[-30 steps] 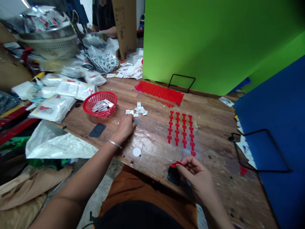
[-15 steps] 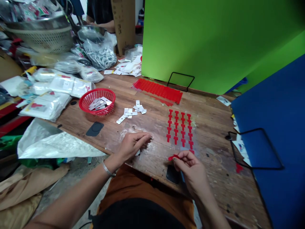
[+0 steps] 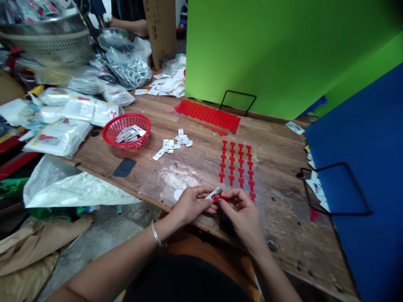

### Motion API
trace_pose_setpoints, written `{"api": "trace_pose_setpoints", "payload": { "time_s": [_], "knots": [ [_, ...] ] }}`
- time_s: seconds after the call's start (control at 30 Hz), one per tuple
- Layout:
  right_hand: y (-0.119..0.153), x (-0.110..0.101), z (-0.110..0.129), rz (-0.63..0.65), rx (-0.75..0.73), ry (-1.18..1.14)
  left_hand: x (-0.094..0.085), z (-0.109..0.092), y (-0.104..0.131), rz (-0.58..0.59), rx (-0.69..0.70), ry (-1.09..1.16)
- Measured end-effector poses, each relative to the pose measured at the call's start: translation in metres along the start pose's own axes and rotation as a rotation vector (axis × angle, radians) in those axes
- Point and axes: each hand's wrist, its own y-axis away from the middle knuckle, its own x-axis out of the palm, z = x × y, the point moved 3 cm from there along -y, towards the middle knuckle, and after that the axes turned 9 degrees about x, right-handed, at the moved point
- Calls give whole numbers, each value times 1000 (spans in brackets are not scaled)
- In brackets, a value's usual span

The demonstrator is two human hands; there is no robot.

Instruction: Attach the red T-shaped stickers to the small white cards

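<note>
Near the table's front edge, my left hand (image 3: 192, 205) is closed on a small flat silver-white strip (image 3: 213, 193). Its fingers pinch the lower end, and the strip tilts up to the right. Beside it, my right hand (image 3: 241, 205) pinches a red T-shaped piece (image 3: 219, 198) against the strip's upper part; fingertips hide some of both. Just beyond lie rows of red T-shaped stickers (image 3: 232, 159) on a clear sheet. A loose group of similar strips (image 3: 170, 147) lies on the wooden table (image 3: 201, 147), left of the rows.
A red basket (image 3: 140, 144) with more strips stands at the left. Red sheets (image 3: 208, 115) lie along the green panel (image 3: 267, 50). Bagged packs (image 3: 66, 134) crowd the far left. A black wire frame (image 3: 338, 212) juts from the blue panel (image 3: 371, 151).
My left hand has moved right and now shows the strip in its fingers. My right hand has brought the red piece up and left against it. The view has shifted slightly.
</note>
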Motion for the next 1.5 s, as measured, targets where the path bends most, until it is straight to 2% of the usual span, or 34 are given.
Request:
{"api": "trace_pose_setpoints", "payload": {
  "time_s": [0.7,0.9,1.23,1.5],
  "knots": [
    [-2,-1,-10,0,-30,37,5,-1,2,17,12,-24],
    [-2,0,-10,1,-43,46,6,-3,3,-11,-19,-26],
    [-1,3,-7,-8,-42,41,5,-5,4,7,-17,10],
    [4,3,-10,-67,-145,149,8,0,5,-58,38,17]
  ]
}}
